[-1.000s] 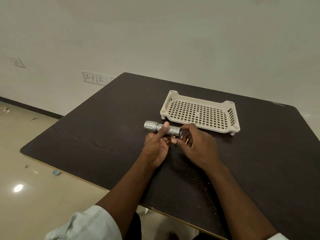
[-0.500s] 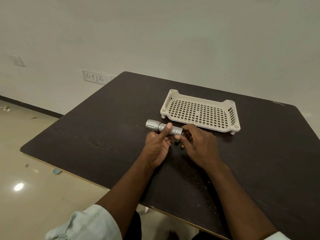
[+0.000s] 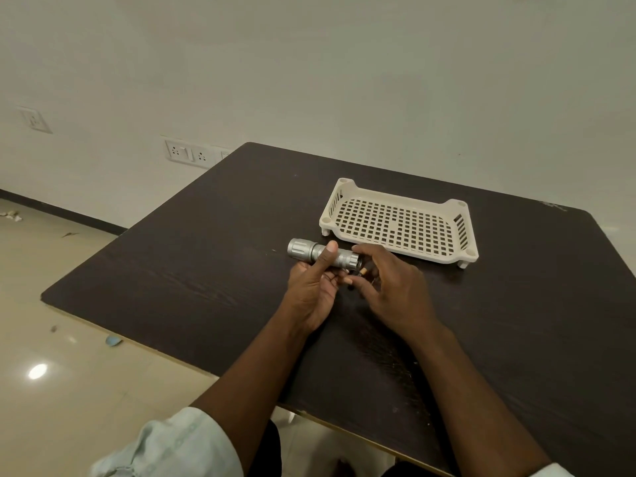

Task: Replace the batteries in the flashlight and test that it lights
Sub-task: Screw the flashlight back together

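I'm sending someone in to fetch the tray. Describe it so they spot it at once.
Find the dark wooden table against the pale wall. On its far side, just beyond the person's hands and the silver metal flashlight, sits a cream plastic tray. It is the only pale thing there: rectangular, on short legs, with a square-holed grid floor.

Matt silver metal flashlight point(image 3: 323, 253) with knurled bands, cream perforated plastic tray point(image 3: 399, 223), dark wood-grain table point(image 3: 192, 266)
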